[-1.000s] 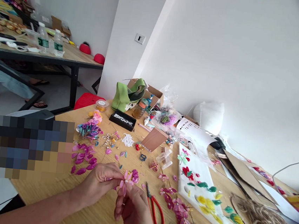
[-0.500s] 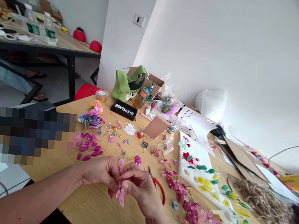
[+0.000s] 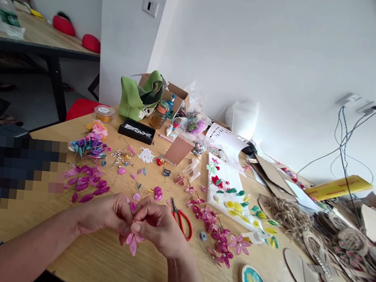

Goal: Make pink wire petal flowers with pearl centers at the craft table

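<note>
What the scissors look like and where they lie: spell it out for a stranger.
On the wooden table, find the person's right hand. Just to its right, between it and the trail of magenta flowers, lie the scissors. Their red looped handles and dark blades set them apart from the flowers and the grey ring nearby.

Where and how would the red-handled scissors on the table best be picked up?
Probably by the red handles, with the right hand coming from the near side: the scissors appear to lie flat, handles nearest the camera, pointed blades facing away. That hand is at the pink flower, so it needs freeing first.
</note>
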Motion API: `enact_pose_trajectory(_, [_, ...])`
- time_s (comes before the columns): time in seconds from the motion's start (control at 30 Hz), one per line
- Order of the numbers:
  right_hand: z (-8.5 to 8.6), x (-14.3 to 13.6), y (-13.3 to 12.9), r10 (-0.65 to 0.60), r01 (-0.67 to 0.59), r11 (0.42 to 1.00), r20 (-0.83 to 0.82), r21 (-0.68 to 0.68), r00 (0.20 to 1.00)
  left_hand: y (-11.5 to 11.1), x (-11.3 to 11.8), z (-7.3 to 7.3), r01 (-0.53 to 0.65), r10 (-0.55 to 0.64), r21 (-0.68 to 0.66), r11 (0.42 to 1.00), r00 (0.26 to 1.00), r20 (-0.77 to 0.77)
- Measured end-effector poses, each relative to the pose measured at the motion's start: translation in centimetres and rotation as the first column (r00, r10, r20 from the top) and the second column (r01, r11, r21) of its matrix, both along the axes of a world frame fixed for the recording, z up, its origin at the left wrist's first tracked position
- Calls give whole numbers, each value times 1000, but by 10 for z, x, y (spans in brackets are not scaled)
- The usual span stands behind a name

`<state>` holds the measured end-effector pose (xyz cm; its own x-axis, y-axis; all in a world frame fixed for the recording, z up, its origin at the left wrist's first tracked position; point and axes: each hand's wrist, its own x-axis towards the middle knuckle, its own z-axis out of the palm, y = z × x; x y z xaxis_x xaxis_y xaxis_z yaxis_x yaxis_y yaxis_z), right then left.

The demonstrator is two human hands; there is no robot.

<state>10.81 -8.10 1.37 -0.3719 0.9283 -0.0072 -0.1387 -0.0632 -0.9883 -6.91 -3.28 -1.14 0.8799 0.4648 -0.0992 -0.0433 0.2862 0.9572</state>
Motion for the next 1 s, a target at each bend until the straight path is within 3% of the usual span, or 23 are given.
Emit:
enact_pose_trajectory(0.5, [0, 0, 0, 8, -8, 1000, -11, -10, 1000, -2, 1, 6, -3, 4, -67, 998, 1000, 18])
enact_pose_trajectory(0.73, [-6, 9, 3, -119, 117, 993, -100, -30, 988, 2, 0, 11, -171, 213, -233, 957, 962, 169])
enact_pose_trajectory(1.0, [4, 6, 0, 25, -24, 1000, 14, -12, 1000, 1, 1, 20, -184, 199, -92, 979, 960, 196])
